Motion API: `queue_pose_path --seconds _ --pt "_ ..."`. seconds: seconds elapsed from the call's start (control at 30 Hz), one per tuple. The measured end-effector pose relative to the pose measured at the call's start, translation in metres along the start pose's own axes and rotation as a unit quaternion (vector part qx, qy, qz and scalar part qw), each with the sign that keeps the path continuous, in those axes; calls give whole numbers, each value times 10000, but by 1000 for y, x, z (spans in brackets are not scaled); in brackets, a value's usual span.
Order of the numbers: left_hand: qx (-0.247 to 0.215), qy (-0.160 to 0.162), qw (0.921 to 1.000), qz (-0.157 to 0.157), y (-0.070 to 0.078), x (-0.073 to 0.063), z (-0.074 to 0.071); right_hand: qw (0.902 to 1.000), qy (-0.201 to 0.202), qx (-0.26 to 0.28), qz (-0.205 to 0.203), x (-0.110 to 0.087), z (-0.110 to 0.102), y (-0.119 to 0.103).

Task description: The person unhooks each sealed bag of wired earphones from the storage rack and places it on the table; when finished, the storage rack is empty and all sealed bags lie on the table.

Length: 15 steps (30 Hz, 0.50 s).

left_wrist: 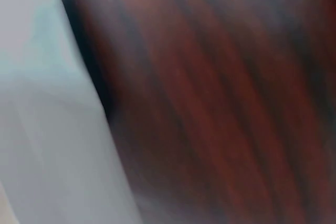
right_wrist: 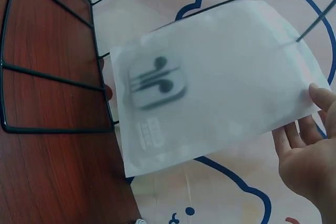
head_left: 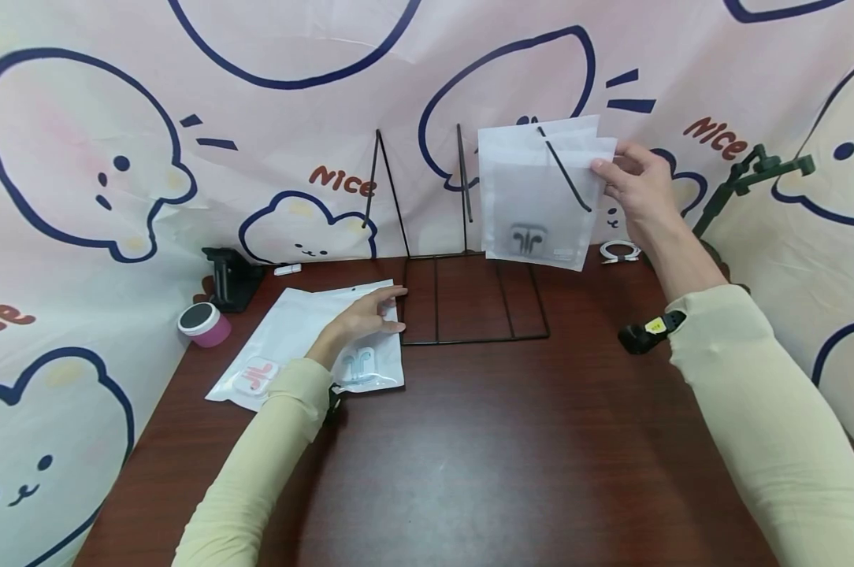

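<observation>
At the upper right, my right hand (head_left: 640, 185) pinches the right edge of a white translucent pouch (head_left: 512, 189), with thumb in front and fingers behind. Dark earphones in a case (right_wrist: 157, 82) show through its lower part. A black prong (head_left: 567, 177) of the wire display rack (head_left: 437, 303) passes through the pouch's top; another white pouch hangs behind it. My left hand (head_left: 359, 319) rests with extended fingers on white pouches (head_left: 299, 311) lying on the table. Pink earphones (head_left: 257, 374) and light blue ones (head_left: 359, 366) show in these. The left wrist view is blurred.
Other prongs (head_left: 462, 165) of the rack stand upright at the back. A black stand (head_left: 232, 279) and a pink-and-white jar (head_left: 207, 324) are at the left. A coiled white cable (head_left: 619, 252) and a green clamp arm (head_left: 746, 177) are at the right.
</observation>
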<state>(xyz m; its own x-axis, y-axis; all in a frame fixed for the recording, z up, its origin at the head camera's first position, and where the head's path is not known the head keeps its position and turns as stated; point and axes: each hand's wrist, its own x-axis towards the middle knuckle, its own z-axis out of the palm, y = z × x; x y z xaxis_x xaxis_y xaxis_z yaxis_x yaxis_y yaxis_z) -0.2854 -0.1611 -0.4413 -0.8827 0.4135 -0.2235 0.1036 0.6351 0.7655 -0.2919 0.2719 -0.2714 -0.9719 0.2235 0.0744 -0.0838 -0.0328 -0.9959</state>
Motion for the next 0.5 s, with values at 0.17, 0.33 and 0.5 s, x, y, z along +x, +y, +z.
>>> queue_pose_path --seconds 0.17,0.33,0.5 --pt "-26 22 10000 15 -1 0 1 9998 -125 135 -56 -2 3 -3" --pt "-61 26 10000 -18 -2 1 1 9998 -32 175 -91 -9 0 -5" --pt "-59 30 10000 -14 -3 2 1 9998 109 146 -114 -17 -5 -6"
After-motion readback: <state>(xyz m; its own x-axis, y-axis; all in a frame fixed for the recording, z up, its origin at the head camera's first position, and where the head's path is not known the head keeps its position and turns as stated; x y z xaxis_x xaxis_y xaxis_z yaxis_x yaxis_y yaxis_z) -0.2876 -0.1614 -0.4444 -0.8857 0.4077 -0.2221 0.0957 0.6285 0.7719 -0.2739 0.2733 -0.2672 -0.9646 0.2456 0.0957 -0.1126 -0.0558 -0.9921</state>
